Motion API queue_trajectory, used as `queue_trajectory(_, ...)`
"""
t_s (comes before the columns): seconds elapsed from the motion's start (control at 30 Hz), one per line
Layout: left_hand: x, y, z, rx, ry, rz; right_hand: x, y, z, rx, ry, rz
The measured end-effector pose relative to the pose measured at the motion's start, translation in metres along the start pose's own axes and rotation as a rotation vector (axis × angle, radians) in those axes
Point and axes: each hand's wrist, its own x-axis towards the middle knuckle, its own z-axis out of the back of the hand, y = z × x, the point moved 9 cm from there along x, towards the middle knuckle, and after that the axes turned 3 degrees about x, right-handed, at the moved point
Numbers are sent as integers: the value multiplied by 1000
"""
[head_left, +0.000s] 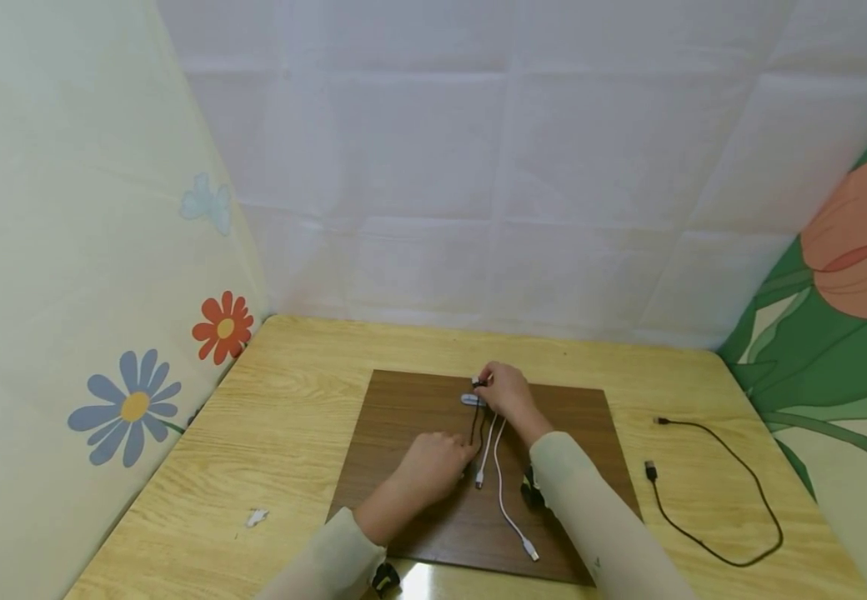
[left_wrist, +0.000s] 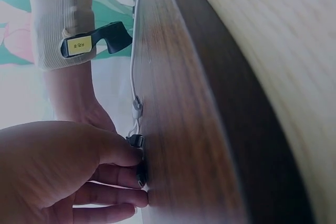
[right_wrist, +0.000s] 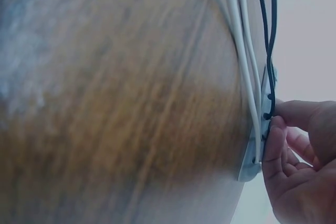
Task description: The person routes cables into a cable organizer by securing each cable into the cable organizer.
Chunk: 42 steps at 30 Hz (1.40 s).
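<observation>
A pale cable holder (head_left: 469, 400) with several slots is on the dark brown board (head_left: 403, 417). My right hand (head_left: 508, 392) is at the holder and pinches a black cable (right_wrist: 269, 40) beside its slots with thumb and fingertips. Two white cables (right_wrist: 244, 61) run into the same holder, their plugs (head_left: 529, 549) lying on the board toward me. Lower on the board, my left hand (head_left: 429, 462) grips the plug end of the black cable; a black plug (left_wrist: 136, 140) shows by its thumb, and another black end (left_wrist: 140, 177) by its fingers.
To the right of the board, another black cable (head_left: 759, 492) lies curved on the light wooden table (head_left: 291, 392). A small white scrap (head_left: 257, 517) is on the table at the left. White sheeting (head_left: 403, 167) stands behind, with flower-printed panels at both sides.
</observation>
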Motion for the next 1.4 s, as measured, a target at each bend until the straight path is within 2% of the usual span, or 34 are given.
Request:
queue_trajectory(0.27, -1, 0, 2, -19, 7, 12, 0, 2, 2, -9, -6, 16)
queue_trajectory(0.53, -3, 2, 2, -31, -19, 18, -1, 3, 2, -35, -20, 10)
queue_trajectory(0.67, -7, 7, 2, -70, -16, 17, -2, 0, 3, 3, -32, 5)
queue_trajectory(0.73, -9, 12, 1, -121, -1, 11, -3, -3, 6, 49, -46, -4)
queue_trajectory(0.87, -15, 27, -4, -359, 98, -34, -5, -12, 18, 117, -86, -14)
queue_trajectory(0.93, -24, 38, -10, -491, 200, -29, -8, -14, 25, 131, -86, -6)
queue_trajectory(1.0, -36, 51, -16, -566, 307, 1, -13, -17, 30, 142, -49, 3)
queue_trajectory(1.1, -57, 69, -27, -577, 459, 84, -24, -17, 35, 122, 18, 38)
queue_trajectory(1.2, -73, 77, -33, -560, 544, 126, -35, -22, 39, 97, 85, 41)
queue_trajectory(1.3, -79, 79, -34, -575, 570, 139, -44, -33, 44, 62, 139, 17)
queue_trajectory(1.4, -78, 79, -34, -589, 563, 133, -53, -43, 53, 13, 169, 3)
